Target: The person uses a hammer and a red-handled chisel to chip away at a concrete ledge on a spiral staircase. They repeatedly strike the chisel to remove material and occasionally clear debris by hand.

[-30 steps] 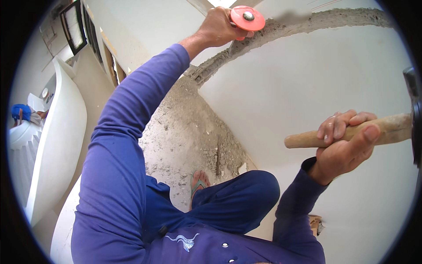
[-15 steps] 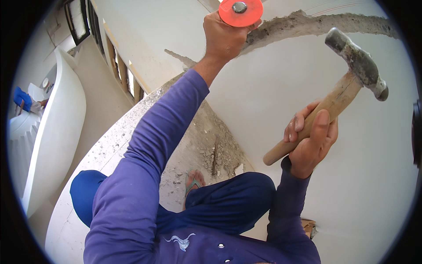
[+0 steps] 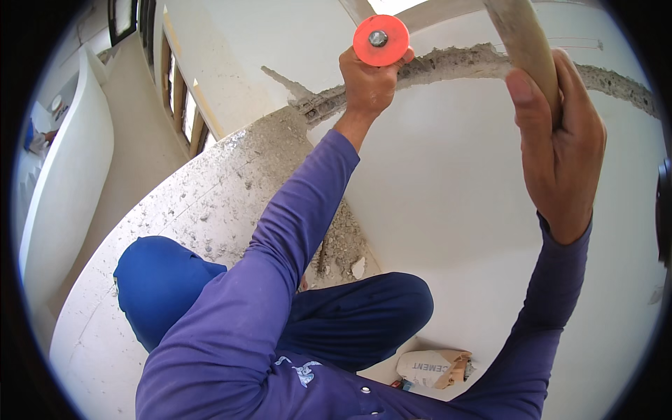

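Observation:
My left hand (image 3: 367, 84) grips a chisel with a round red guard (image 3: 395, 38), its metal end facing me, at the rough chiselled groove (image 3: 465, 63) running across the white wall (image 3: 434, 161). The chisel's tip is hidden behind the guard and hand. At the upper right, my right hand (image 3: 563, 154) is wrapped round the wooden handle of a hammer (image 3: 521, 35), held high; the hammer's head is outside the frame. Below the groove, grey rubble (image 3: 350, 241) lies in the corner beside my bent knees.
A dust-strewn white ledge (image 3: 196, 196) curves around the left. Beyond it stand a curved white partition (image 3: 70, 168) and window frames. Part of another person (image 3: 33, 136) in blue shows at the far left edge. A torn paper bag (image 3: 413, 367) lies low on the right.
My right hand has swung up, taking the hammer head out of view. My left hand and chisel moved slightly down since half a second ago. The camera view has shifted, showing the paper bag.

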`<state>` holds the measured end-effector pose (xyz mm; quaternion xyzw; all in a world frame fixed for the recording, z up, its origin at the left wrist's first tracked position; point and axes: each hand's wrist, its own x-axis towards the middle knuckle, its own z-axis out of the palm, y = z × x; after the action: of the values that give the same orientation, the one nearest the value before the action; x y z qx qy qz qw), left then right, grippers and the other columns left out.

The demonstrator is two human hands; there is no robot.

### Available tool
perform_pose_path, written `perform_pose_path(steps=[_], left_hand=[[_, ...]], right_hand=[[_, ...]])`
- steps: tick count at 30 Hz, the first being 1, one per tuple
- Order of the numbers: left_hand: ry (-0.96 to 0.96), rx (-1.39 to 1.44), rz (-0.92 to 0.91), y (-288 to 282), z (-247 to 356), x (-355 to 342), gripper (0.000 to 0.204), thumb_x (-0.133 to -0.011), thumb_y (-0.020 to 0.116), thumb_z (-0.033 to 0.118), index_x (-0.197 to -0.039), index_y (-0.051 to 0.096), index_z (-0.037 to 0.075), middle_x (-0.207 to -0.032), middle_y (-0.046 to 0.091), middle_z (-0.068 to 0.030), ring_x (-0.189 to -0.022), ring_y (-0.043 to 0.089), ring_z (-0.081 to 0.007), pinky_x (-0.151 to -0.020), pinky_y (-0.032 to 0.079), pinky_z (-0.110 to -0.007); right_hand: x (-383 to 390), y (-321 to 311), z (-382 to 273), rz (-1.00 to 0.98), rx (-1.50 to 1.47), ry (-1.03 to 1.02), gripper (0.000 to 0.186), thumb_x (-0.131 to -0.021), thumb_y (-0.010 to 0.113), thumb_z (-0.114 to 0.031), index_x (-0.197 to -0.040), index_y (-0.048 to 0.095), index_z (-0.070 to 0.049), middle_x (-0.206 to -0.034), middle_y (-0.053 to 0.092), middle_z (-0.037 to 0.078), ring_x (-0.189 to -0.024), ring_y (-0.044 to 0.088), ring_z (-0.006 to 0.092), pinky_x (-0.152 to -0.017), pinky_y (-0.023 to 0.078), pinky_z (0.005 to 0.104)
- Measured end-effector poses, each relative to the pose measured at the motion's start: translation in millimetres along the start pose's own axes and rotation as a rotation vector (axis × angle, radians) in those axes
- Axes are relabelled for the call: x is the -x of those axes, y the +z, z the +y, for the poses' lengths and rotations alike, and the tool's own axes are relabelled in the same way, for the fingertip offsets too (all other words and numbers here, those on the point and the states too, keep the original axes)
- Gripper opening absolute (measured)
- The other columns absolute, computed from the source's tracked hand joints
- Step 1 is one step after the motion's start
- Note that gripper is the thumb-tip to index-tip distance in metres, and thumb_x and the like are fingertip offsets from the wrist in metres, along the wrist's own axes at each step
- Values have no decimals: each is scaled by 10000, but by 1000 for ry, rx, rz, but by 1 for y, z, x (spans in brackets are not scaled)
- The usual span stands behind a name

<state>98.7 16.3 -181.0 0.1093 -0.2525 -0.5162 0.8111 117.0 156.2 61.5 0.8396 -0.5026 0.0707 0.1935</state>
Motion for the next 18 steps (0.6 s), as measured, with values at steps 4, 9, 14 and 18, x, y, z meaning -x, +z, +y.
perform_pose_path(steps=[4, 9, 14, 18], left_hand=[[72, 30, 6, 9, -6, -3, 148, -862, 757, -84, -1000, 726, -38, -906, 762, -50, -838, 719, -129, -789, 603, -301], [60, -3, 16, 14, 4, 2, 112, -850, 758, -82, -944, 741, -25, -860, 749, -15, -809, 678, -89, -740, 571, -275], [42, -77, -67, 1, -12, -8, 69, -849, 756, -39, -914, 746, -16, -810, 731, 5, -757, 624, -66, -697, 541, -275], [78, -147, -79, 8, -22, -7, 42, -844, 758, -7, -878, 734, -12, -761, 707, 15, -715, 581, -56, -680, 526, -277]], right_hand=[[-23, 13, 9, -147, 177, -183, 301, -1036, 664, -284, -1039, 588, 7, -671, 578, 134, -533, 555, 241, -535, 448, 363], [-28, 25, 32, -368, 388, -169, 290, -1016, 684, -251, -1011, 552, 7, -704, 608, 211, -573, 570, 369, -565, 468, 430], [-49, -3, -29, -128, 115, -129, 274, -1028, 668, -270, -1015, 575, -12, -706, 639, 173, -596, 628, 329, -578, 487, 420], [-27, 3, 10, -293, 232, -119, 283, -1032, 655, -268, -986, 560, -5, -716, 623, 220, -629, 611, 400, -604, 472, 491]])
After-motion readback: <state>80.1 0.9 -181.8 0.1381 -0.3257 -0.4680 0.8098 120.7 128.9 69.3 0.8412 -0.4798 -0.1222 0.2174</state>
